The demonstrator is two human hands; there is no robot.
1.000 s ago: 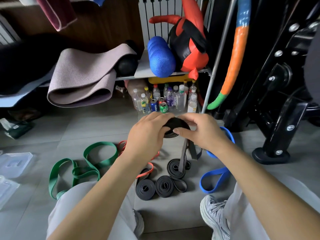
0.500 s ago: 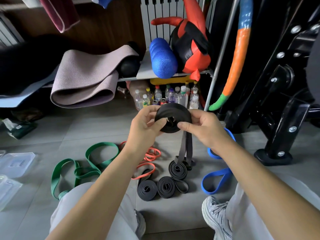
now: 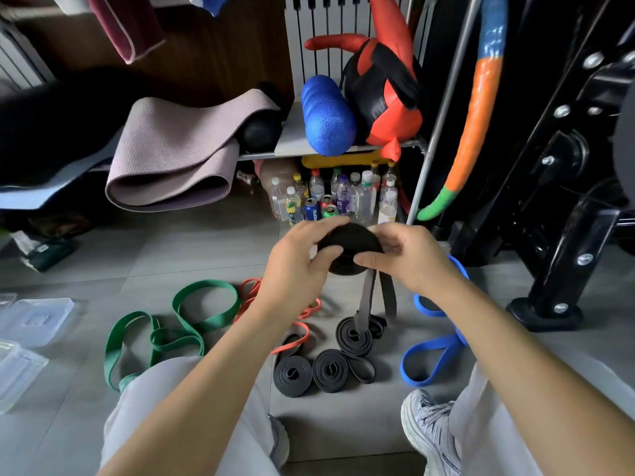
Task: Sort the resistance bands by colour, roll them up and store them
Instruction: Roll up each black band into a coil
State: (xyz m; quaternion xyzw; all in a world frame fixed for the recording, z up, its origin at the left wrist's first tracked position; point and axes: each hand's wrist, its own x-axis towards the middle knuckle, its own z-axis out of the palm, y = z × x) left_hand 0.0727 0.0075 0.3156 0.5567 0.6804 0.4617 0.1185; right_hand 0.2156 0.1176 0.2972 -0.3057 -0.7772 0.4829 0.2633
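My left hand [image 3: 292, 269] and right hand [image 3: 412, 259] grip a part-wound black roll [image 3: 347, 240] above finished coils [image 3: 309, 371]; green band [image 3: 192, 324] and orange band [image 3: 295, 334] left of them, blue band [image 3: 429, 359] right, lie unrolled.

Shelf [image 3: 292, 142]: carries a blue foam roller [image 3: 328, 115], a red-and-black padded bag [image 3: 388, 94] beside it, a black ball [image 3: 261, 130] and a folded grey mat [image 3: 171, 156] overhanging the front edge. Below the shelf: upright bottles and cans [image 3: 336, 197] clustered on the tiled floor [image 3: 171, 249]. Right side: a curved blue, orange and green tube [image 3: 474, 121] beside a black machine frame [image 3: 567, 207]. Bottom: a white shoe [image 3: 429, 431].
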